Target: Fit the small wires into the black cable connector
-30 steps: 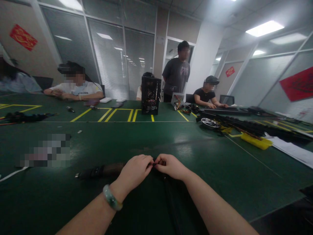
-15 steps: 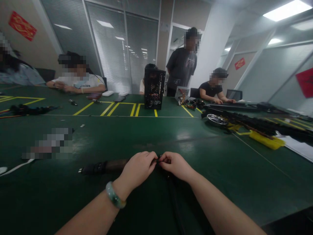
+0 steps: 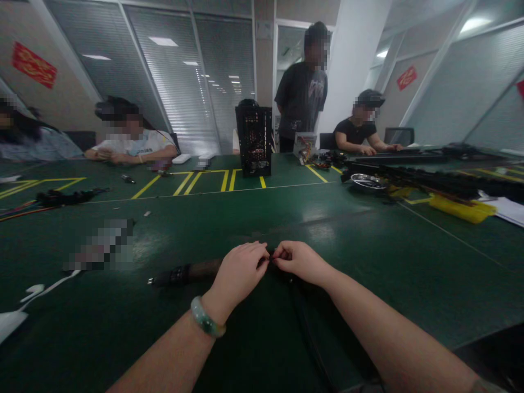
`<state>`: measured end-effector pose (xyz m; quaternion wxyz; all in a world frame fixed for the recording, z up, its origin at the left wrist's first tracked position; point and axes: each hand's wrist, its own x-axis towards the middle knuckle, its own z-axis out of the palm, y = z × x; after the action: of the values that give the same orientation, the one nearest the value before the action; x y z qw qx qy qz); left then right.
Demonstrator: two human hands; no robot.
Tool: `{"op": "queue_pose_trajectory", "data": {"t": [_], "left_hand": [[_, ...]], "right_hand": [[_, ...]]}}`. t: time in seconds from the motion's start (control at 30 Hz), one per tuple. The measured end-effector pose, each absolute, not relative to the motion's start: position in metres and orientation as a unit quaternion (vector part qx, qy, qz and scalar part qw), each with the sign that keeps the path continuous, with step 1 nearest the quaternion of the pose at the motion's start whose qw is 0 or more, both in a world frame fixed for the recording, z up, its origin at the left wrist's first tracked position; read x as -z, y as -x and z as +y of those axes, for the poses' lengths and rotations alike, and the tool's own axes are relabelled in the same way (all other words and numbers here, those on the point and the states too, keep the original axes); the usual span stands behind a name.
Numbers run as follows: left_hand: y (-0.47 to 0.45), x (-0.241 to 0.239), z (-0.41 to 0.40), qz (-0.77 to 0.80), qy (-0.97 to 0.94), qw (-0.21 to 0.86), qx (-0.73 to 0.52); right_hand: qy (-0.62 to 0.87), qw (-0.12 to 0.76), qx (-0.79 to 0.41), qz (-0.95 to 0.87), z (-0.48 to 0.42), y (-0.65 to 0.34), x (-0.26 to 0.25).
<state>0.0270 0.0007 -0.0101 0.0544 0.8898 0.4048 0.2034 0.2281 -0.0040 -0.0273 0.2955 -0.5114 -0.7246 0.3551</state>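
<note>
On a clock face centred on the hands, with twelve straight ahead, the left hand and the right hand meet fingertip to fingertip, both pinching a small dark piece between thumb and fingers. The fingers hide most of the piece, so its exact shape cannot be told. It is at the centre of the dial, close above the green table.

A pale green bangle circles the left wrist. At nine o'clock, a dark rod lies with its bright metal tip pointing outward and its inner end hidden by the left hand. A black strap runs from beside the right hand towards five o'clock.

Farther out at nine, beyond the rod, lies a blurred-out flat object with a white cord trailing from its near end. A bundle of cables lies towards ten.

A black computer case stands upright at twelve. A metal bowl is near two o'clock; between two and three sits a yellow tray, just beside white paper.

Across the table, one person stands past twelve and another sits at one.
</note>
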Motion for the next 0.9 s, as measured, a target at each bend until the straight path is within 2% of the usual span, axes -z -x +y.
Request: {"op": "queue_pose_trajectory", "data": {"t": [0.9], "left_hand": [[-0.0277, 0.0056, -0.0038, 0.405, -0.882, 0.064, -0.232]], "right_hand": [[0.509, 0.294, -0.321, -0.742, -0.0031, -0.2261, 0.0261]]}}
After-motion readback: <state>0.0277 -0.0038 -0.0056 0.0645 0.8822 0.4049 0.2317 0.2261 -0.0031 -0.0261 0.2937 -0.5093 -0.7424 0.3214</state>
